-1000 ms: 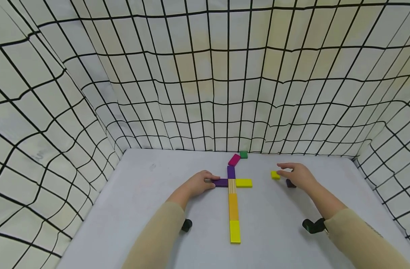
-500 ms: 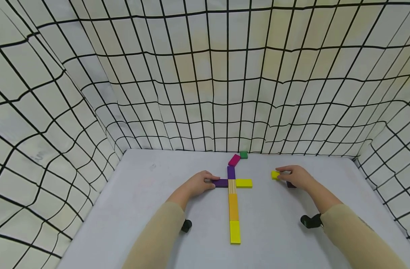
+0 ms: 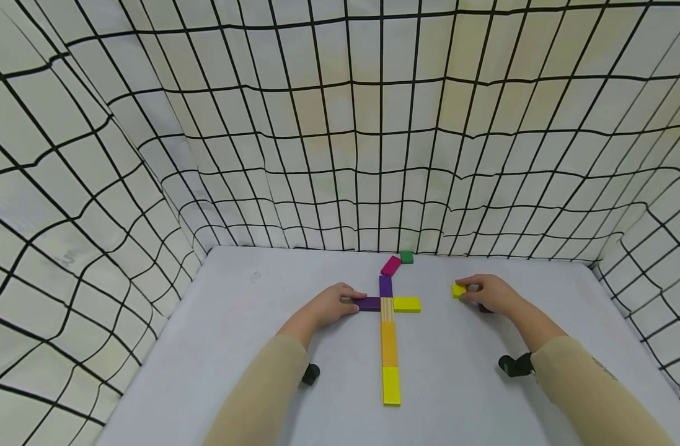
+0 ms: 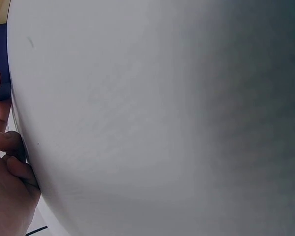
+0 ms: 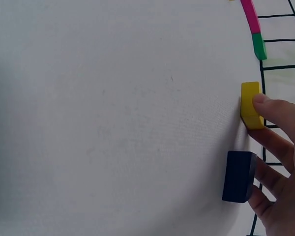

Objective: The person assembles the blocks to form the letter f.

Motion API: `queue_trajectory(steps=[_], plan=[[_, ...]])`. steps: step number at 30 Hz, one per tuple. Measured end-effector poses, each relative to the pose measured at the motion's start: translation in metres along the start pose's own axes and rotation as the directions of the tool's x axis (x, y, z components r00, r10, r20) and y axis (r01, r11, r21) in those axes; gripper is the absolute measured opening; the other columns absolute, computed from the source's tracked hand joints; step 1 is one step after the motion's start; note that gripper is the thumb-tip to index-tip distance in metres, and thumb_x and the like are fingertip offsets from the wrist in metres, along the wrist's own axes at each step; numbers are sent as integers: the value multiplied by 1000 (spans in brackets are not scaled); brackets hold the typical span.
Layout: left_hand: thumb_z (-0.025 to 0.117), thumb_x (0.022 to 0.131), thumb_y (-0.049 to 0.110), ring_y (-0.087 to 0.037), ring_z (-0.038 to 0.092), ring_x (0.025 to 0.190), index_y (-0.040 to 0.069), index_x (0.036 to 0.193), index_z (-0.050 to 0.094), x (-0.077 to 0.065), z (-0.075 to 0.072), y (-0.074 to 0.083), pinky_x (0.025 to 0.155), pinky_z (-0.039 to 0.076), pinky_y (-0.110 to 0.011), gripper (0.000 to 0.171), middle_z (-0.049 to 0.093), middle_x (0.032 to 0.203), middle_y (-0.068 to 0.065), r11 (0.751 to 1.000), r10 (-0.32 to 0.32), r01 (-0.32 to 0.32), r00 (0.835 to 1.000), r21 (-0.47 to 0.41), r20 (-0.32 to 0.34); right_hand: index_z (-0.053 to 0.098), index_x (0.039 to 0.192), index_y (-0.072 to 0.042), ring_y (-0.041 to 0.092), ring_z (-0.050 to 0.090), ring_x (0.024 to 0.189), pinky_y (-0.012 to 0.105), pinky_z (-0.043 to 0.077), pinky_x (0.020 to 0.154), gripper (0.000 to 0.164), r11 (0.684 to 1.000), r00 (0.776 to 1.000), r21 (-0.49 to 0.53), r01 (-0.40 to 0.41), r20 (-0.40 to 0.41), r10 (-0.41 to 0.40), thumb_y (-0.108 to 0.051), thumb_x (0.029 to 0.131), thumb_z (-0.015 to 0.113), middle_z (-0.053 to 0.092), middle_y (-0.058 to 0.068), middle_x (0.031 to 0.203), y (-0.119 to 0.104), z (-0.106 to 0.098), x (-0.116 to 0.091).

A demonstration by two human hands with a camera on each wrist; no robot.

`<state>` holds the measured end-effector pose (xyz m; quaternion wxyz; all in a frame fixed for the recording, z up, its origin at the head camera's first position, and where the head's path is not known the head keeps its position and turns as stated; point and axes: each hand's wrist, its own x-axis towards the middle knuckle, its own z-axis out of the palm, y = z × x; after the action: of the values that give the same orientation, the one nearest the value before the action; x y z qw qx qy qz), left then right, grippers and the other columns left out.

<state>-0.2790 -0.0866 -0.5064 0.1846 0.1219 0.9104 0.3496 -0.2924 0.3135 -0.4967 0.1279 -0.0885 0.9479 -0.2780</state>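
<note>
My left hand (image 3: 330, 306) pinches the outer end of a dark purple block (image 3: 369, 304), which lies flat as the left arm of a cross-shaped row of blocks. In the left wrist view a thumb and a finger sit on either side of that block's end (image 4: 1, 56). Off to the right, my right hand (image 3: 496, 293) pinches a small yellow block (image 5: 250, 98) between thumb and index finger. A dark navy block (image 5: 237, 176) lies beside it, close against the right hand's other fingers and partly covered by them in the head view.
Orange (image 3: 389, 344), yellow (image 3: 392, 386) and pale wooden pieces (image 3: 387, 309) form the cross's upright. Another yellow block (image 3: 407, 305) extends right. Purple (image 3: 385, 286), magenta (image 3: 391, 266) and green blocks (image 3: 406, 257) lead to the table's back edge. Black netting (image 3: 381, 155) stands behind.
My right hand has come down over the small yellow block, and its thumb and index finger have closed on it. The yellow block is turned slightly. The left hand stays on the purple block.
</note>
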Motion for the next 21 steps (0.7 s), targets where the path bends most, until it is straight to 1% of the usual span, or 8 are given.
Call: queue_trajectory(steps=[7, 9, 15, 18, 21], plan=[[68, 95, 24, -25, 48, 128, 32, 125, 70, 0, 0, -1, 112, 34, -51, 32, 58, 128, 2, 1000, 14, -14, 1000, -3, -2, 65, 131, -9, 22, 52, 87, 33, 44, 72, 51, 1000, 1000, -13, 9, -6, -9, -31, 86, 78, 64, 10, 116, 1, 6, 8], [68, 95, 24, -25, 48, 128, 32, 125, 70, 0, 0, -1, 112, 34, -50, 32, 58, 127, 2, 1000, 14, -14, 1000, -7, -1, 65, 131, -8, 23, 52, 88, 34, 44, 72, 51, 1000, 1000, -6, 8, -10, -8, -30, 87, 77, 64, 11, 116, 0, 7, 10], [68, 94, 23, -25, 49, 125, 32, 125, 70, -2, -1, 0, 111, 35, -50, 32, 59, 125, 2, 1000, 18, -18, 1000, -15, 1, 65, 132, -10, 26, 54, 94, 41, 46, 80, 50, 1000, 999, 0, -14, -49, 14, -34, 89, 74, 62, 16, 125, -7, 11, 18], [68, 95, 23, -25, 48, 126, 32, 125, 70, -2, -1, 1, 112, 34, -50, 32, 58, 126, 2, 1000, 11, -11, 1000, -15, 2, 64, 133, -10, 30, 55, 98, 46, 47, 83, 50, 1000, 997, -9, -12, -75, 12, -35, 91, 71, 60, 19, 129, -14, 11, 23], [68, 95, 23, -27, 48, 128, 31, 126, 70, -2, -1, 1, 112, 34, -51, 32, 58, 128, 0, 1000, 13, -13, 1000, -18, -1, 62, 135, -10, 38, 53, 113, 54, 44, 95, 50, 999, 995, 15, -36, -96, 37, -34, 92, 70, 57, 20, 135, -21, 12, 29]])
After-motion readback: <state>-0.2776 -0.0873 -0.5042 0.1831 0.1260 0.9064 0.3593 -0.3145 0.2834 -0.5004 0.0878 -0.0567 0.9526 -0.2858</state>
